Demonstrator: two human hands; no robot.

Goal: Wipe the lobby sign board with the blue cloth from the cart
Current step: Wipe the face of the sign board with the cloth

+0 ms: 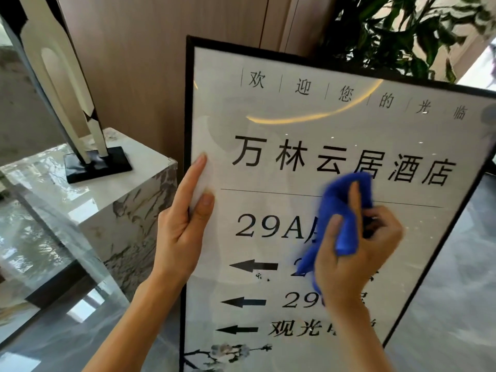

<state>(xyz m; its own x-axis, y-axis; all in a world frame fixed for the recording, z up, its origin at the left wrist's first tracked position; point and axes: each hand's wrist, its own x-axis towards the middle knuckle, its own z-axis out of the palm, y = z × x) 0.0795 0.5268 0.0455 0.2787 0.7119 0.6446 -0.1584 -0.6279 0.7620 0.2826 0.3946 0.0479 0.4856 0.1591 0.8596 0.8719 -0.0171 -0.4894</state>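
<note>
The lobby sign board point(295, 124), a glossy white panel with black characters, arrows and a thin black frame, fills the middle and right of the head view, leaning back. My left hand point(182, 224) grips its left edge, thumb and forefinger lying on the glass. My right hand point(354, 253) holds a bunched blue cloth point(341, 205) pressed against the middle of the board, covering part of the "29A" line. The cloth looks blurred. The cart is out of view.
A marble-patterned pedestal point(139, 210) stands just left of the board, carrying a white sculpture on a black base point(96, 165). A leafy plant point(389, 30) rises behind the board's top right. A wood-panelled wall point(150, 63) lies behind, with glossy grey floor point(442, 304) to the right.
</note>
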